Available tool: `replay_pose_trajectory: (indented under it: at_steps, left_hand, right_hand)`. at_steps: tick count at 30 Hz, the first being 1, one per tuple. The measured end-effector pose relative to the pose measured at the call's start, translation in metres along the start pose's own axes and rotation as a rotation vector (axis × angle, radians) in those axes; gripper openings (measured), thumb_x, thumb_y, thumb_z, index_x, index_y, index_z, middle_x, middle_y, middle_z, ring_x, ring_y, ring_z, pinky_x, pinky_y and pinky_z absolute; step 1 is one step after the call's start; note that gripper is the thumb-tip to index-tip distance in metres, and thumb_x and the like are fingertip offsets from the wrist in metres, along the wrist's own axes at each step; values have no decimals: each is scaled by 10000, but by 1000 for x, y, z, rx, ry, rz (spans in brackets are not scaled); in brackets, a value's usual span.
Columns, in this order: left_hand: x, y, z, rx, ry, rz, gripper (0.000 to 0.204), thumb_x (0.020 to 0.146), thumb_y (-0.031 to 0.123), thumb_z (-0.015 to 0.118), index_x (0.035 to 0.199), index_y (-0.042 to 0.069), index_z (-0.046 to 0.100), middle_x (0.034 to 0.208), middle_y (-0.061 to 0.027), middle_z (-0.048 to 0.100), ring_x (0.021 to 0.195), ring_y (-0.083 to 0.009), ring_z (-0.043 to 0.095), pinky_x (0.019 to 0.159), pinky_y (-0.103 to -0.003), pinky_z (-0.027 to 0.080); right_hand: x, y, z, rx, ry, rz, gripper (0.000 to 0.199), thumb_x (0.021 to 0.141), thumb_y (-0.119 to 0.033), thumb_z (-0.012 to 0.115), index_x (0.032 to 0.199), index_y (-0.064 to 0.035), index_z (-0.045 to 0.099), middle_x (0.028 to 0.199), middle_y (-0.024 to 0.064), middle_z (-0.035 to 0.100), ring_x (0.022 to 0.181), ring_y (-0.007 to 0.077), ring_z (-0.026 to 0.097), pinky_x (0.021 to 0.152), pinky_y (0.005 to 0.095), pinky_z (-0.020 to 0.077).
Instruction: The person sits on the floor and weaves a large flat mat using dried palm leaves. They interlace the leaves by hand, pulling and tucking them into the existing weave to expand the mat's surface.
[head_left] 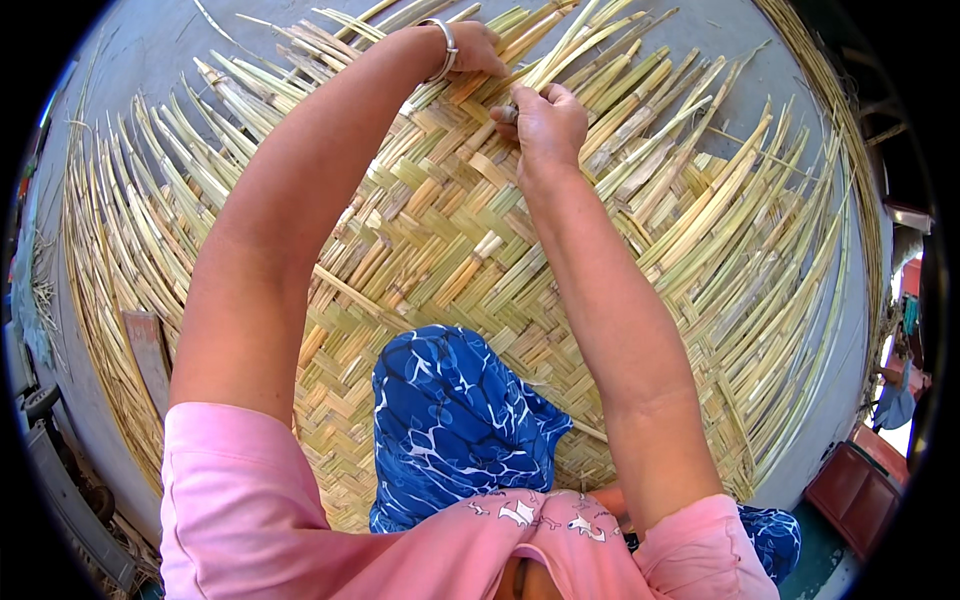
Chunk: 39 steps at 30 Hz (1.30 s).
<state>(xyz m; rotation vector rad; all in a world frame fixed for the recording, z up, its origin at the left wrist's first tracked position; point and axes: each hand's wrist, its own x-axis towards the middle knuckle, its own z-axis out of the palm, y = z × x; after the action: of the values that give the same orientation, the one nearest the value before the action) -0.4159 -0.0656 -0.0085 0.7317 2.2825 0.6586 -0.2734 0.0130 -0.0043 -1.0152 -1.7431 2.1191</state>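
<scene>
Grey concrete floor (150, 40) under woven reed mat (440, 240), both hands, left (475, 48), right (545, 120), pinching loose reed strips (580, 40) at far edge

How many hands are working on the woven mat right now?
2. The left hand, with a bracelet at its wrist, grips strips at the mat's far edge; the right hand pinches strips just beside it. No others visible.

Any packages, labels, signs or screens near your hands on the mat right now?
None in view. Only the woven reed mat with loose reed strips at its far edge, where the left hand and right hand grip strips.
</scene>
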Motion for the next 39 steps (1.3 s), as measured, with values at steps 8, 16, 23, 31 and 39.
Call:
replay_pose_trajectory:
  at_steps: [8,16,23,31,39]
  left_hand:
    - [-1,2,12,-30,65,-58,512,606,327,793,968,-10,661,853,-122,663,746,-194,623,686,-335,503]
    - [-8,-31,18,-625,67,9,331,711,321,786,878,81,631,791,-20,617,719,-126,592,682,-277,477]
    - [-11,-43,14,-899,-96,80,363,808,237,704,1093,40,597,988,-65,640,960,-153,602,923,-301,442]
    - [-8,-44,14,-1012,-182,161,350,830,206,676,1118,25,595,1059,-72,636,1010,-164,582,970,-299,401]
    - [-16,-46,18,-1151,39,149,367,836,155,666,1165,13,585,1072,-80,619,1000,-167,596,927,-292,463]
  right_hand:
    - [-3,-5,1,18,-30,54,74,845,-69,586,847,-13,538,756,70,598,593,147,628,488,250,486]
    - [8,-3,3,-57,-50,118,150,841,-37,539,975,29,531,844,97,613,627,149,636,502,225,501]
    - [25,-2,8,-451,-186,89,182,827,-80,557,976,13,605,807,79,638,625,137,638,494,246,494]
    - [53,-4,4,-873,-404,-30,267,766,-151,569,994,-36,649,704,76,675,619,140,650,583,297,519]
    - [57,3,-7,-814,-476,-100,265,745,-204,588,941,-45,669,681,68,671,643,156,645,640,299,500]
